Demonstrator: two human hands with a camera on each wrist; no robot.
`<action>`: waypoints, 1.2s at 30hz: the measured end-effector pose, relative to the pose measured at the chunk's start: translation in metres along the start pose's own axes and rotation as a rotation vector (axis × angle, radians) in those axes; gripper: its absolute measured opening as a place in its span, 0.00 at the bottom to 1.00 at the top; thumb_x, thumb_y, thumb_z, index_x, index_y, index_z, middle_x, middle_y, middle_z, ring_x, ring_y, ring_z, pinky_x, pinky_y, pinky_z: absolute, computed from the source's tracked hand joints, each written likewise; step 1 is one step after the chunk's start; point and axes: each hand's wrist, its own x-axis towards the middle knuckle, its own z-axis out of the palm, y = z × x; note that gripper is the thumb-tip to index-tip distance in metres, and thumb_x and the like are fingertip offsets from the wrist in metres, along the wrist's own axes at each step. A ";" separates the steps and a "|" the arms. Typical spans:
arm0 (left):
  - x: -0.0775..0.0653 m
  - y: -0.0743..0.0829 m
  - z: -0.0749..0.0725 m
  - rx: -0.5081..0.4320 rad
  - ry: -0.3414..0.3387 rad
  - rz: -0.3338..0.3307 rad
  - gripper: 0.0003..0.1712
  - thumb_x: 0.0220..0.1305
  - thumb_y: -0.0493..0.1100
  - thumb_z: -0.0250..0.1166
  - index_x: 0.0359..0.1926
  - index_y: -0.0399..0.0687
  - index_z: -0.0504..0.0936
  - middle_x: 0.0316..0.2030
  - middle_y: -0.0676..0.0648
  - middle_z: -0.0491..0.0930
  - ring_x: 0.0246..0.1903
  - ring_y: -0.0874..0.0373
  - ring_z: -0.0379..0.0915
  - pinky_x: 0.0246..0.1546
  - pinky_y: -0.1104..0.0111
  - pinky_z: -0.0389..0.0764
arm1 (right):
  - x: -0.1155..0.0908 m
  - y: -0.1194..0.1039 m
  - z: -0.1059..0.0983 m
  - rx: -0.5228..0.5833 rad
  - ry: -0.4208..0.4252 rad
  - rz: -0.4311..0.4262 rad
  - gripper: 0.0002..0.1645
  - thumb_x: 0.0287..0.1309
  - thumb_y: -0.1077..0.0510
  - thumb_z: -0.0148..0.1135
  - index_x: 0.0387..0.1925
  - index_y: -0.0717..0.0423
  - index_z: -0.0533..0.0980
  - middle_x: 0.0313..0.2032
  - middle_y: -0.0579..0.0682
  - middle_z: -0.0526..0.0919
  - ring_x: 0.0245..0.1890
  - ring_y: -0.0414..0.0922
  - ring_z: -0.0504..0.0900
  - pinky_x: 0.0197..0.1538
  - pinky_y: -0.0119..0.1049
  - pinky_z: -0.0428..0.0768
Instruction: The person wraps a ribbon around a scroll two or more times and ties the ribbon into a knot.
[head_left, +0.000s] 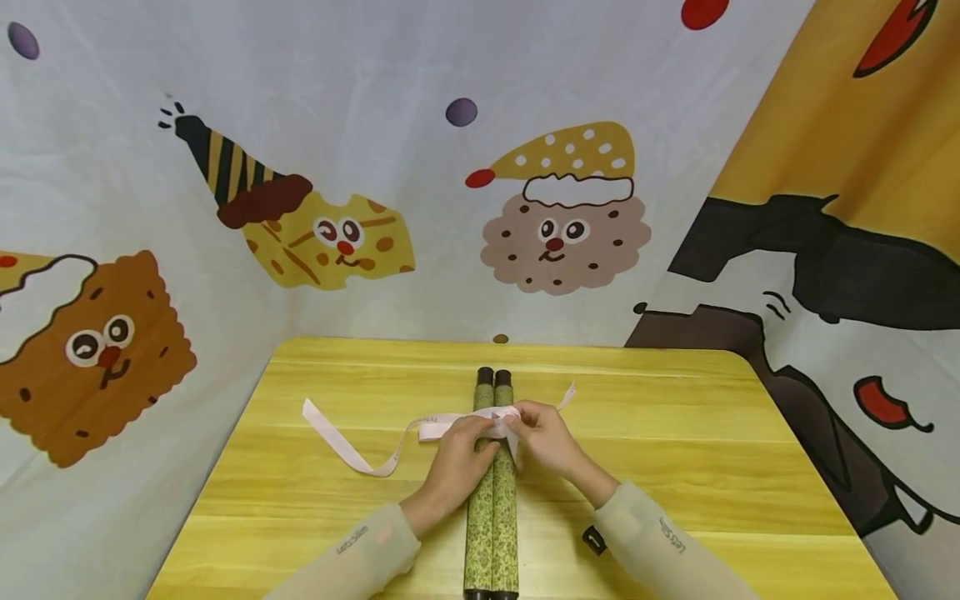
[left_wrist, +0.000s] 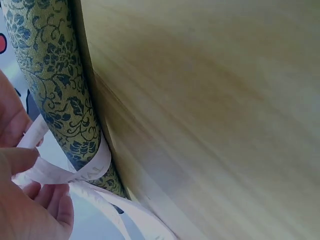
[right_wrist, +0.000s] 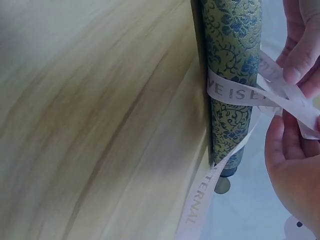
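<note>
Two rolled scrolls [head_left: 492, 533], covered in green floral brocade with dark end caps, lie side by side, pointing away from me. A pale pink ribbon [right_wrist: 232, 92] with printed lettering wraps around them near the far end. Over the scrolls, my left hand [head_left: 459, 465] pinches the ribbon between thumb and fingers. My right hand [head_left: 549, 440] also pinches the ribbon, just right of the left one. The left wrist view has the left hand [left_wrist: 35, 210] holding a ribbon loop above the brocade. Fingers partly hide where the strands cross.
One long ribbon tail [head_left: 348, 454] curls across the table to the left; a shorter end [head_left: 567, 393] sticks out at the right. A small black item [head_left: 594, 540] lies beside the right sleeve [head_left: 652, 529]. A cartoon-printed cloth [head_left: 420, 317] hangs behind the wooden table [head_left: 675, 417].
</note>
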 end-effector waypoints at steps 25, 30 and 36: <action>0.005 -0.008 -0.003 -0.261 -0.279 -0.065 0.06 0.72 0.27 0.63 0.44 0.36 0.85 0.44 0.43 0.88 0.47 0.55 0.83 0.50 0.67 0.84 | -0.001 0.003 0.002 0.064 -0.080 -0.057 0.10 0.76 0.62 0.58 0.43 0.64 0.83 0.39 0.55 0.88 0.41 0.43 0.84 0.49 0.36 0.80; 0.003 -0.010 -0.005 -0.256 -0.279 -0.049 0.07 0.71 0.28 0.64 0.46 0.35 0.87 0.44 0.42 0.88 0.46 0.56 0.85 0.47 0.70 0.85 | 0.000 0.006 0.001 0.020 -0.047 -0.038 0.10 0.76 0.64 0.58 0.45 0.63 0.84 0.35 0.52 0.88 0.38 0.44 0.82 0.45 0.34 0.79; 0.003 -0.011 -0.008 -0.230 -0.192 -0.067 0.07 0.67 0.30 0.70 0.42 0.41 0.81 0.33 0.51 0.83 0.30 0.65 0.75 0.35 0.71 0.81 | 0.001 0.007 0.002 0.015 -0.028 -0.017 0.10 0.75 0.64 0.59 0.46 0.64 0.84 0.34 0.51 0.87 0.34 0.51 0.80 0.39 0.32 0.78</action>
